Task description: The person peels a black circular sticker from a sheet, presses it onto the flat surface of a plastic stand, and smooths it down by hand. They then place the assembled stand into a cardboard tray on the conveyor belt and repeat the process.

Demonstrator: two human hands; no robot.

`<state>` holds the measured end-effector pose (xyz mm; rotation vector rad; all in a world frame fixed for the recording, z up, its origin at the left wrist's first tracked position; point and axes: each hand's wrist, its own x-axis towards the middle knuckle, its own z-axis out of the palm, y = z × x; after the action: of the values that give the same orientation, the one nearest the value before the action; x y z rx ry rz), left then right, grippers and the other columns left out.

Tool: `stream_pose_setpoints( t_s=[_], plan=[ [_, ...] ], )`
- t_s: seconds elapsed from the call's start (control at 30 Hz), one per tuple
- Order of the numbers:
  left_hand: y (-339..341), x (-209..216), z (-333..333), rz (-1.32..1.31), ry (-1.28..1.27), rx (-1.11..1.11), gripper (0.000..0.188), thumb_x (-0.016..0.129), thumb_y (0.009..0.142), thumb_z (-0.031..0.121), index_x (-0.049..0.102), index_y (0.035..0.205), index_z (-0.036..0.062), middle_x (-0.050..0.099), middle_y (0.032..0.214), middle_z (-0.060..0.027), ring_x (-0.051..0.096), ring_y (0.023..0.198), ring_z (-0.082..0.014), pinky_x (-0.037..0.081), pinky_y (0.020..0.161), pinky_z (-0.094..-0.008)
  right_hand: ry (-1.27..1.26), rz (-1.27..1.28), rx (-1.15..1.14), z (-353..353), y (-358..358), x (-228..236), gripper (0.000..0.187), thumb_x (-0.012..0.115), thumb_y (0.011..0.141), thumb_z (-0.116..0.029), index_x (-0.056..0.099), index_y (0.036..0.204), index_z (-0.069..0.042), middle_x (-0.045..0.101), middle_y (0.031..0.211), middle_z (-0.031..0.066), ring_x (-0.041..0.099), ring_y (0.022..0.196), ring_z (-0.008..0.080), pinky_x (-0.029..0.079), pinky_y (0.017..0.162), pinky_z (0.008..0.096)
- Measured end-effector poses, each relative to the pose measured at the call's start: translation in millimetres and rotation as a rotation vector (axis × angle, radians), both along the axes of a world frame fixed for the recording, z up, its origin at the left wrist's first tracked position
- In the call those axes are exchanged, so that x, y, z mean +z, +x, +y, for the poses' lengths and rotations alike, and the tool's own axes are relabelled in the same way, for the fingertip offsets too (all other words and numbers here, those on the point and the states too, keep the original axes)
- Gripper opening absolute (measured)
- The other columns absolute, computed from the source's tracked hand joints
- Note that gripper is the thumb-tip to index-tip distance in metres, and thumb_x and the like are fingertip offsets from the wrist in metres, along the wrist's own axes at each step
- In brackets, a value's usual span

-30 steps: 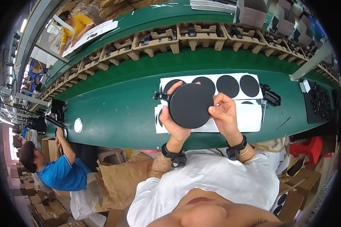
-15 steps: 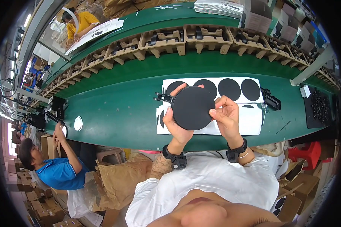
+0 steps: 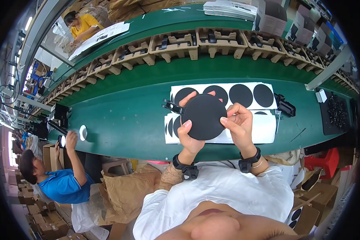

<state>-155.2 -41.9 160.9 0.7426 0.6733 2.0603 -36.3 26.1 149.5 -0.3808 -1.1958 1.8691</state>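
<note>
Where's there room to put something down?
The biggest bare patch on the green table lies between the white sheets and the round white thing. A smaller one lies between sheets and black mat. It's crowded beneath the black disc and along the brown trays.

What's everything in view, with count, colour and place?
Long workbench: one, green, centre
Flat round plate with bracket: one, black, held centre
Paper sheets with round pads: several, white and black, on bench
Moulded trays: at least eight, brown, behind
Round disc: one, white, on bench left
Mat: one, black, bench's right
Plastic seat: one, red, lower right
Cartons: many, brown, lower left
Co-workers: two, yellow and blue shirts, left
Left hand: one, bare, plate's left
Right hand: one, bare, plate's right
</note>
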Motion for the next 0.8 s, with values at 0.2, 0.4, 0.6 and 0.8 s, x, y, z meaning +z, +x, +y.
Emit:
stream_pose_setpoints(
  t_s=[0.2,0.4,0.6,0.8],
  plan=[
    [-5.3,-0.8,-4.4,0.087,0.025,0.029,0.07,0.046,0.073,0.042,0.032,0.134,0.0093,0.045,0.128,-0.0314,0.052,0.111,-0.0453,0.042,0.095,-0.0534,0.021,-0.153,0.006,2.7,-5.1,5.9,0.015,0.068,0.078,0.001,0.053,0.08,-0.001,0.062,0.074,0.0057,0.061,0.061,0.0093,0.048,0.054,0.0198],
    [-9.1,-9.0,-7.0,0.379,0.038,0.183,0.072,0.049,0.073,0.041,0.031,0.135,0.0101,0.045,0.128,-0.0321,0.051,0.112,-0.0443,0.042,0.096,-0.0522,0.215,-0.456,-0.009,17.8,-15.0,8.5,0.021,0.078,0.074,-0.009,0.059,0.079,0.0,0.067,0.073,0.0084,0.063,0.054,0.0101,0.049,0.049,0.0213],
    [-16.7,-5.9,-8.2,0.162,0.068,0.194,0.069,0.051,0.076,0.039,0.03,0.136,0.012,0.044,0.13,-0.0279,0.051,0.114,-0.0417,0.041,0.098,-0.049,0.772,-0.748,-0.353,15.0,-26.2,11.4,0.026,0.082,0.066,-0.013,0.066,0.083,-0.001,0.068,0.079,0.0114,0.067,0.065,0.019,0.052,0.055,0.0265],
    [-25.2,-13.5,-8.3,-0.17,0.107,0.073,0.062,0.052,0.085,0.037,0.027,0.136,0.0122,0.039,0.133,-0.02,0.044,0.122,-0.0374,0.033,0.105,-0.0469,1.39,-0.18,-0.371,-2.6,-32.7,20.6,0.031,0.08,0.062,-0.007,0.068,0.09,0.001,0.069,0.09,0.0148,0.068,0.09,0.0303,0.055,0.069,0.0303]
  ],
)
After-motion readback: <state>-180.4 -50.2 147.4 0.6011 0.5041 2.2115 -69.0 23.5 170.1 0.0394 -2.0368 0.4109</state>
